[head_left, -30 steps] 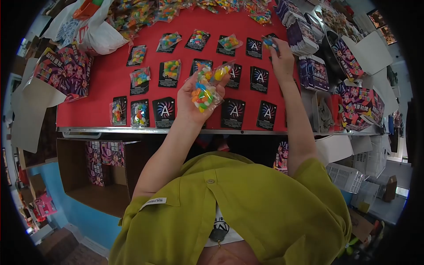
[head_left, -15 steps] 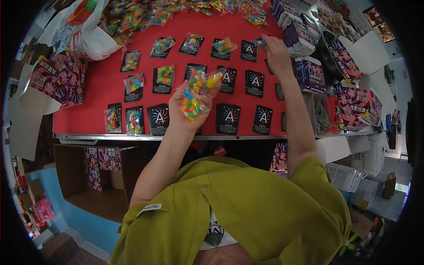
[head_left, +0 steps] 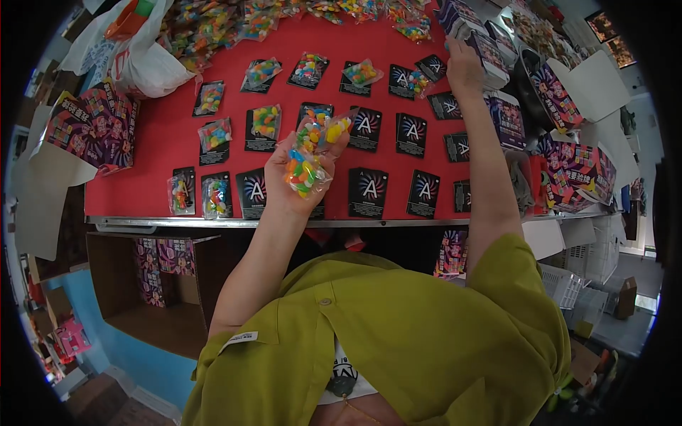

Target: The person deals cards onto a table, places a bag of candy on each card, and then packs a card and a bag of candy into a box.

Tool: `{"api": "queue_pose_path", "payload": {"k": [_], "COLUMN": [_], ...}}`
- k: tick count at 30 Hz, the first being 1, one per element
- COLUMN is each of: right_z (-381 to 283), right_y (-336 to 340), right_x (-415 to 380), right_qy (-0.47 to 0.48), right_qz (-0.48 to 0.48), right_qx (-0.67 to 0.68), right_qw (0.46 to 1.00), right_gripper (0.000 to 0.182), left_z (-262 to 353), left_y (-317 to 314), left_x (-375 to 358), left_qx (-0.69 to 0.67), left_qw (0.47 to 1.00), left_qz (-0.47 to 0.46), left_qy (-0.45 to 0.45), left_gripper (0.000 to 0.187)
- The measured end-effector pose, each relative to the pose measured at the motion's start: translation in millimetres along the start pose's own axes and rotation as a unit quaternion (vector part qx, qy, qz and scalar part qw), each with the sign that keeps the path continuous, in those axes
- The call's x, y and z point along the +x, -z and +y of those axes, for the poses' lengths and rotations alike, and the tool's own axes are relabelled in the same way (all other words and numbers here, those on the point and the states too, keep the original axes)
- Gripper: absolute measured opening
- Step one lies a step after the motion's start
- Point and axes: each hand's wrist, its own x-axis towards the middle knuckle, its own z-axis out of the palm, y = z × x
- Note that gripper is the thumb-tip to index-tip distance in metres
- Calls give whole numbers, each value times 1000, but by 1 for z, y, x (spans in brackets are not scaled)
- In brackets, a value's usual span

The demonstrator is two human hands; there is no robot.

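Note:
My left hand (head_left: 283, 177) is palm up over the near middle of the table, its fingers curled round several clear bags of colourful candy (head_left: 305, 176). My right hand (head_left: 465, 74) reaches to the far right, beside stacked purple card packs (head_left: 486, 57). A bit of blue shows at its fingertips; the rest is hidden by the fingers. Close to it, a candy bag (head_left: 417, 84) lies on a black card stack with a letter A (head_left: 399, 77). Another black stack (head_left: 431, 67) lies just left of the right hand.
Rows of black card stacks (head_left: 367, 192) cover the red table (head_left: 320, 78), many on the left topped with candy bags (head_left: 266, 121). A candy pile (head_left: 213, 32) lies at the back. Patterned boxes (head_left: 96, 128) stand at both sides; an open carton (head_left: 160, 323) sits below.
My right hand has moved away and slightly right, leaving a candy bag on the far-right A card stack. My left hand, still holding candy bags, has shifted slightly left.

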Motion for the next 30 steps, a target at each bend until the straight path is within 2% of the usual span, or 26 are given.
{"api": "queue_pose_path", "payload": {"k": [2,4,8,11,13,15,17,21,23,26,27,29,30], "right_z": [4,3,-4,-32,-49,-51,-46,-41,-40,-61,-69,-81,-85], "right_y": [-16,-30,-32,-9,3,-6,-21,-20,-15,-1,0,-2,7], "right_x": [-3,-8,-25,-31,-40,-51,-56,-51,-48,-37,-44,-47,-40], "right_qy": [12,22,8,-34,-29,-54,-46,-55,-25,31,26,4,10], "right_qz": [-28,-146,-168,-124,-249,-255,-210,-220,-123,-90,-93,-181,-179], "right_qx": [-45,-108,-69,-3,26,43,110,119,95,78,78,34,36], "right_qw": [999,983,983,992,968,965,970,967,987,992,992,983,983], "right_gripper": [29,27,28,25,26,23,21,15,15,17,17,25,25], "left_z": [-1,-1,4,8,7,3,1,-5,-4,-7,-9,-15,-17], "left_y": [0,2,0,2,3,3,4,2,1,3,3,2,2], "left_x": [-2,-2,-5,-6,-2,-1,-3,-7,-8,-7,-5,-4,-4], "left_qx": [-1,-4,-8,-13,-8,-11,-11,13,16,31,23,13,16], "left_qw": [1000,1000,1000,1000,1000,1000,1000,1000,1000,999,1000,1000,1000], "left_qz": [-1,-8,4,5,-8,-9,-7,-1,-1,-4,2,3,1], "left_qy": [-5,-9,-14,-13,-6,-4,-8,-11,-18,-14,-1,10,12], "left_gripper": [32,31,31,31,31,31,32,35,36,35,35,35,35]}}
